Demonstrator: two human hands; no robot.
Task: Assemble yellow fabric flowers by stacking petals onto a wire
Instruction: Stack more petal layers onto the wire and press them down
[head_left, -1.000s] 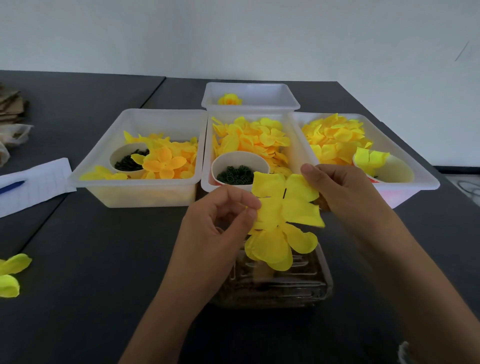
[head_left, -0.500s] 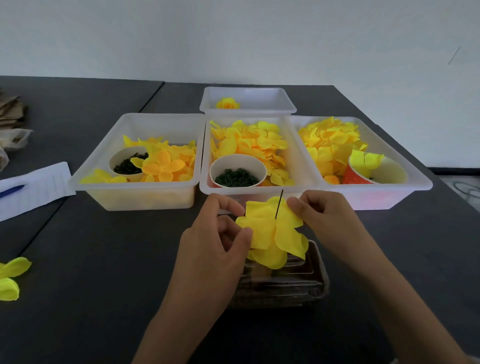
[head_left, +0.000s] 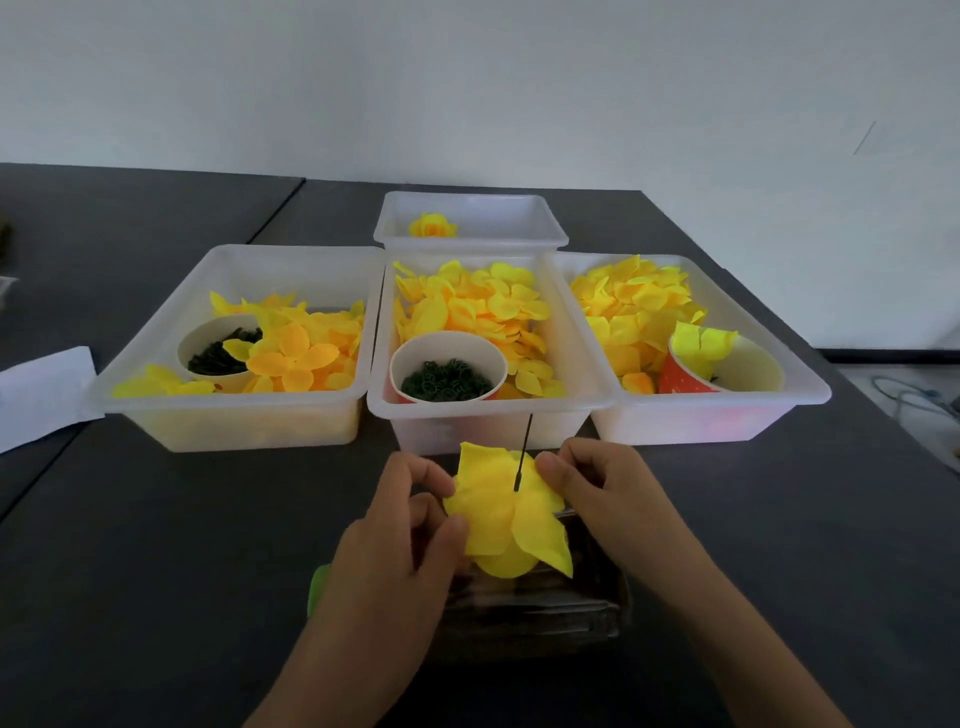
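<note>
Nearest: left hand (head_left: 400, 540) and right hand (head_left: 597, 493) each pinch an edge of the yellow petal layer (head_left: 506, 514), spreading it flat, presumably so it slides down the wire (head_left: 523, 449) poking through its centre. Beyond: three petal bins (head_left: 483, 421), then finished flower (head_left: 431, 227).

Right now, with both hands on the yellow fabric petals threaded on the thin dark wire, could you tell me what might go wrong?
1. The thin dark wire stands bare above the yellow fabric petals, close to the right hand fingertips; a slip might prick them.
2. The left hand pinches only the petals' edge, so the layers could twist or bunch.
3. The wire tip reaches the middle clear plastic tray; tilting forward may snag its wall.
</note>
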